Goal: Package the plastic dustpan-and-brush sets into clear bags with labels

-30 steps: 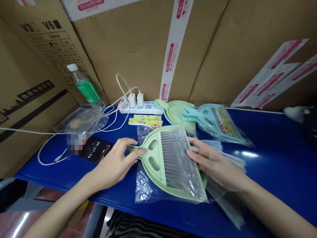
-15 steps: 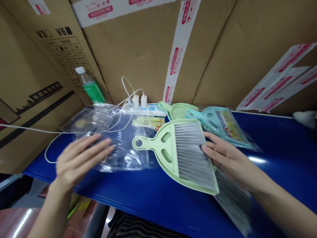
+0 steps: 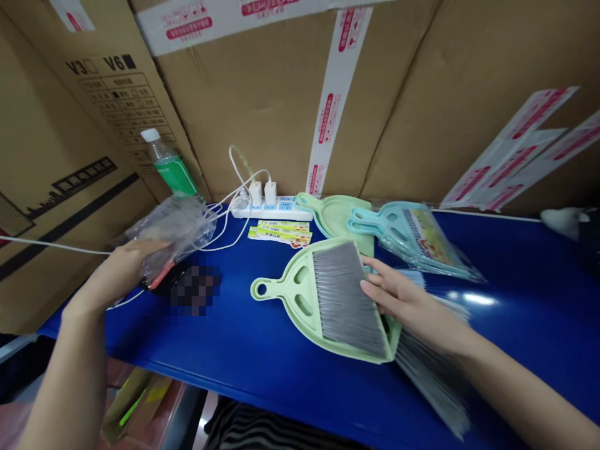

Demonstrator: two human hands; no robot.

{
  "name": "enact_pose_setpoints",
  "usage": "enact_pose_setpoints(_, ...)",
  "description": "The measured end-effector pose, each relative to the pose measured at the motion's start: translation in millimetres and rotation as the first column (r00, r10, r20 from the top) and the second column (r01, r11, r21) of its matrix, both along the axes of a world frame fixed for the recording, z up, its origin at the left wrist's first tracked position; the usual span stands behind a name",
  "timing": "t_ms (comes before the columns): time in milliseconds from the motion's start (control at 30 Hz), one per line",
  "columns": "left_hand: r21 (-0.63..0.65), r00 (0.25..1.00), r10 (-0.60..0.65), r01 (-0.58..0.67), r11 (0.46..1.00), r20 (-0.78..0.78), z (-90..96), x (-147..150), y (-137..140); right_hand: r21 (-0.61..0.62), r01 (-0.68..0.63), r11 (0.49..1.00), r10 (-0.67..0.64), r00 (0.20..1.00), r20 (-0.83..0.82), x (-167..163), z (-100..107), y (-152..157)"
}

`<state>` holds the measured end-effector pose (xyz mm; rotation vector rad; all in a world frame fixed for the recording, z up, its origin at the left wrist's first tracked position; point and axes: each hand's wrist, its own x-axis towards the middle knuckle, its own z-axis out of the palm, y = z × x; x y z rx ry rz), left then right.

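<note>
My right hand [image 3: 403,300] grips a light green dustpan [image 3: 307,331] by its wide end, together with the matching hand brush [image 3: 344,294] nested on it. The thumb presses at the grey bristles' edge; the fingertips behind are partly hidden. The handle points left. At the left, my left hand [image 3: 124,269] is closed on a crumpled clear plastic bag [image 3: 175,219], some fingers hidden by it. A dark, blurred-out object [image 3: 192,287] lies beside that hand. More grey bristles [image 3: 434,381] show under my right forearm.
Behind lie another green dustpan [image 3: 335,215], a bagged blue brush-and-dustpan set [image 3: 407,231] and yellow printed cards [image 3: 281,232]. A power strip [image 3: 290,209] with chargers and white cables stands near the cardboard boxes [image 3: 281,106]. A bottle [image 3: 173,169] leans at the left.
My left hand has moved down-left onto the plastic bag, which is now bunched toward the back left, uncovering the cards and dark object. The dustpan and brush have shifted slightly left.
</note>
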<state>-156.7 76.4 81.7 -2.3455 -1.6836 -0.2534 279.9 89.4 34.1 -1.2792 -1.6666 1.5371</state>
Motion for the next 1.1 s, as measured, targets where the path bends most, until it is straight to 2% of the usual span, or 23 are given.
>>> enact_pose_setpoints(67,0.091,1.0,-0.004,0.006,0.996,-0.02,3.8,16,-1,0.001,-0.003,1.0,0.003,1.0,0.015,1,-1,0)
enact_pose_setpoints(100,0.088,1.0,-0.005,0.006,0.996,-0.015,5.6,29,-3,0.01,-0.004,1.0,0.003,1.0,0.021,1,-2,0)
enact_pose_setpoints(133,0.118,0.999,-0.049,0.048,0.992,0.003,6.6,44,-4,0.023,-0.006,1.0,0.005,1.0,0.026,2,-4,0)
enact_pose_setpoints(200,0.015,0.984,-0.174,0.174,0.985,0.038,4.9,78,-6,0.046,-0.013,0.999,0.012,1.0,0.029,4,-7,0)
enact_pose_setpoints(267,-0.09,0.945,-0.321,0.327,0.941,0.067,-2.4,110,-6,0.047,-0.032,0.998,0.031,0.999,0.011,5,-10,0)
enact_pose_setpoints(367,-0.213,0.918,-0.394,0.392,0.895,0.037,-19.0,145,-2,0.018,-0.075,0.997,0.076,0.996,-0.037,8,-12,1)
enact_pose_setpoints(433,-0.225,0.905,-0.423,0.42,0.879,0.038,-28.0,157,1,0.028,-0.085,0.996,0.085,0.996,-0.027,11,-10,3)
enact_pose_setpoints(500,-0.176,0.895,-0.442,0.445,0.878,0.056,-32.1,163,3,0.153,-0.024,0.988,0.017,0.999,0.051,15,-4,3)
enact_pose_setpoints(533,-0.141,0.89,-0.452,0.456,0.879,0.063,-32.3,164,4,0.272,0.028,0.962,-0.059,0.993,0.105,16,-1,2)
enact_pose_setpoints(567,-0.107,0.885,-0.461,0.466,0.878,0.065,-31.5,166,5,0.423,0.078,0.903,-0.157,0.976,0.154,17,3,0)
enact_pose_setpoints(600,-0.082,0.88,-0.471,0.475,0.876,0.064,-30.1,168,5,0.58,0.105,0.808,-0.256,0.949,0.186,16,6,-4)
enact_pose_setpoints(633,-0.067,0.875,-0.48,0.483,0.873,0.06,-28.3,171,6,0.71,0.076,0.7,-0.319,0.923,0.215,14,9,-8)
enact_pose_setpoints(700,-0.059,0.869,-0.492,0.495,0.867,0.051,-24.7,177,7,0.854,-0.088,0.513,-0.306,0.91,0.278,7,12,-20)
enact_pose_setpoints(733,-0.055,0.867,-0.496,0.498,0.865,0.047,-23.4,181,7,0.861,-0.188,0.472,-0.263,0.902,0.341,2,12,-25)
enact_pose_setpoints(800,-0.048,0.866,-0.498,0.499,0.865,0.034,-21.9,187,7,0.831,-0.327,0.451,-0.233,0.855,0.463,-7,9,-34)
enact_pose_setpoints(833,-0.041,0.866,-0.5,0.5,0.865,0.024,-21.7,190,7,0.824,-0.348,0.447,-0.25,0.836,0.489,-11,7,-37)
enact_pose_setpoints(1000,-0.032,0.846,-0.534,0.534,0.845,0.0,-22.3,197,3,0.81,-0.336,0.481,-0.272,0.821,0.502,-17,0,-40)
enact_pose_setpoints(1067,-0.06,0.849,-0.528,0.527,0.847,0.0,-20.2,198,2,0.826,-0.325,0.461,-0.302,0.817,0.491,-16,0,-42)
enact_pose_setpoints(1100,-0.088,0.856,-0.517,0.514,0.853,-0.004,-18.2,199,3,0.842,-0.32,0.435,-0.331,0.812,0.48,-15,1,-43)
